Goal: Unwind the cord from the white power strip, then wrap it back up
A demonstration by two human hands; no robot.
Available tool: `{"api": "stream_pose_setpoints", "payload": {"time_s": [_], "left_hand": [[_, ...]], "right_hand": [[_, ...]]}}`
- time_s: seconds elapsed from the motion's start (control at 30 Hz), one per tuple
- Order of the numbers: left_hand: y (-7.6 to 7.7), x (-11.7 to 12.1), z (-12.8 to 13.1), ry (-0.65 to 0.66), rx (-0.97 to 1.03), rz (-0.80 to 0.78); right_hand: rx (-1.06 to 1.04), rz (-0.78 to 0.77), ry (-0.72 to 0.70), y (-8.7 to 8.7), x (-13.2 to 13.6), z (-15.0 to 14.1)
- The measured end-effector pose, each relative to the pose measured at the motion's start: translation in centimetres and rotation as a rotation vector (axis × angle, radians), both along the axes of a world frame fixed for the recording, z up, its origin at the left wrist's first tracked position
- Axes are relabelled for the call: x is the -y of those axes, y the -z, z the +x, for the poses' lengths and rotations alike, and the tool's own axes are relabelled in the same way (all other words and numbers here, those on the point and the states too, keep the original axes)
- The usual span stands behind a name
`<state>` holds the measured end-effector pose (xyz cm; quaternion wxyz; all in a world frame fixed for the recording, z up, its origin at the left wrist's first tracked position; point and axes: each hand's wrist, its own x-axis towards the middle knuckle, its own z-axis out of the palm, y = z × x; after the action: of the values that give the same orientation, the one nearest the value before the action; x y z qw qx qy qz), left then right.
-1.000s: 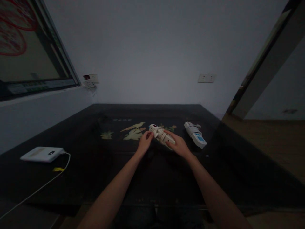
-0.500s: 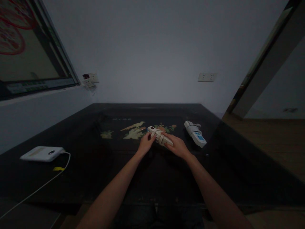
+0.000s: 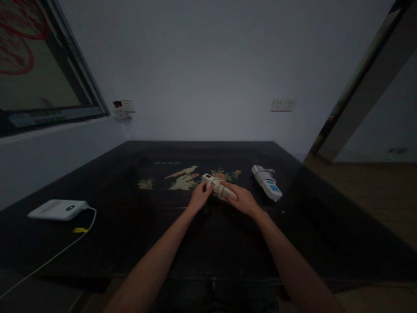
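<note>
Head camera view showed two bare hands meeting over the middle of a black table (image 3: 195, 252), both busy with one cream power strip (image 3: 230, 192). That strip lay slantwise between them, its far end pointing to the left and its near end to the right, with a pale cord (image 3: 219, 188) wound in several turns around its middle. A small dark red patch showed near the far end. Whether its underside touched the table could not be told.

The left hand (image 3: 198, 198) was narrowed, thumb and fingers closed together at the strip's left side, just beside the wound cord; exactly what they pinched was too small and dim to make out. The right hand (image 3: 243, 199) held the near end, its fingers laid over the top and its thumb along the near side.

Beneath and beyond the strip, the tabletop bore a picture — a pale bird (image 3: 184, 175) and a spray of flowers (image 3: 232, 174). To the right, near the right hand but apart from it, lay a white power strip (image 3: 271, 188) with blue socket faces and a grey cord (image 3: 265, 176) wrapped around it. Well over to the left rested a flat white device (image 3: 55, 210), a white cable (image 3: 58, 254) running from its right end towards the near left, past a yellow tag (image 3: 80, 230). Behind the table stood a plain wall (image 3: 202, 69) with a socket plate (image 3: 282, 105).
</note>
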<state>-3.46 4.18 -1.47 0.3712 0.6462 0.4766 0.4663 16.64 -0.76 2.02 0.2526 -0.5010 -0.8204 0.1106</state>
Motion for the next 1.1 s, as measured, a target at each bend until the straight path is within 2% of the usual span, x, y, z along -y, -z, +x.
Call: {"api": "stream_pose_setpoints", "payload": {"time_s": [0.43, 0.7, 1.1], "left_hand": [[0.0, 0.2, 0.1, 0.007, -0.023, -0.001], [0.1, 0.5, 0.5, 0.004, -0.011, -0.029], [0.2, 0.0, 0.0, 0.015, 0.001, -0.028]], "right_hand": [[0.065, -0.043, 0.048, -0.4, 0.1, -0.1], [0.259, -0.088, 0.151, -1.1, 0.6, -1.0], [0.267, -0.105, 0.221, -1.3, 1.1, -1.5]]}}
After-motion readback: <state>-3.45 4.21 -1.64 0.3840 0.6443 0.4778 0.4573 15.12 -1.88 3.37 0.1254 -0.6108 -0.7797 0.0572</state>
